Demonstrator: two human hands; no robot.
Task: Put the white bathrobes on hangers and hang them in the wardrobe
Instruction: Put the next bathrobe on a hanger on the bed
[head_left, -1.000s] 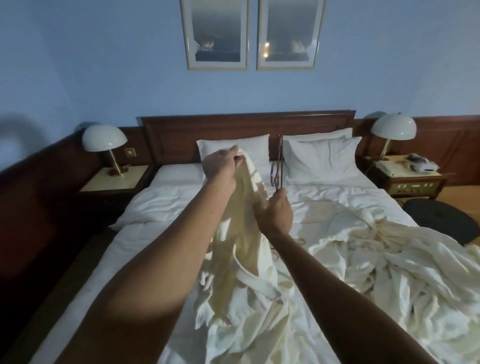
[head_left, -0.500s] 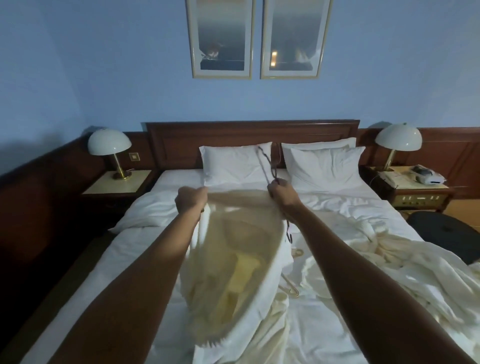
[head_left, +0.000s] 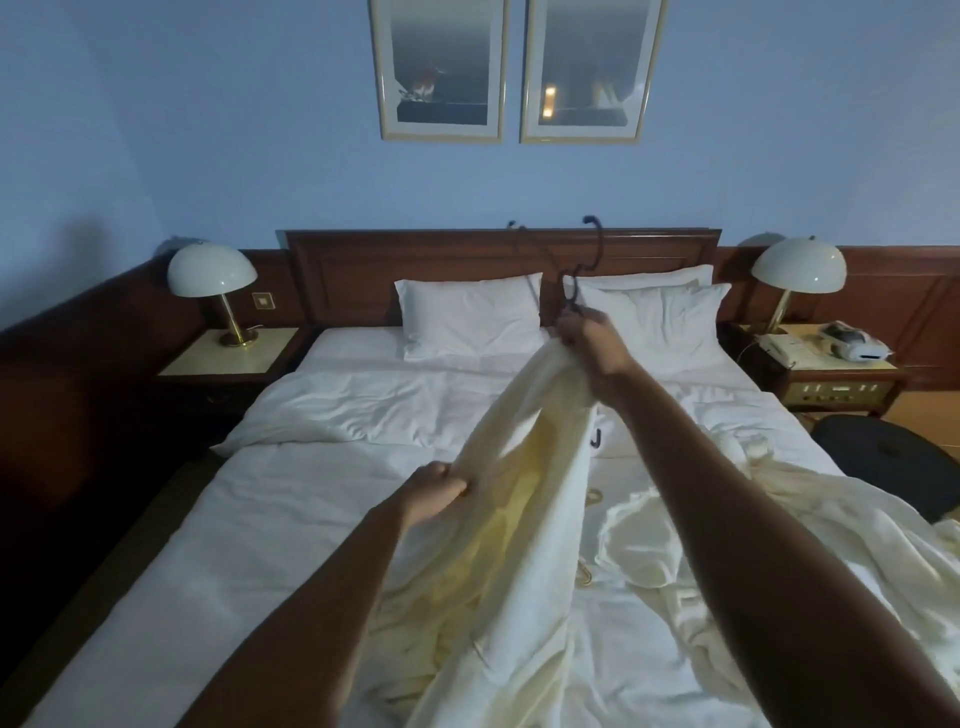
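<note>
Head view, bathrobe (head_left: 524, 447) stretched between hands, right hand (head_left: 589, 347) clamped high, left hand (head_left: 435, 489) clamped low

Over the bed (head_left: 291, 525), my right hand (head_left: 589, 345) grips a dark hanger (head_left: 576, 280) and the top of a white bathrobe (head_left: 519, 467). My left hand (head_left: 436, 491) pinches its edge lower down. A second bathrobe (head_left: 779, 525) lies crumpled to my right.
</note>
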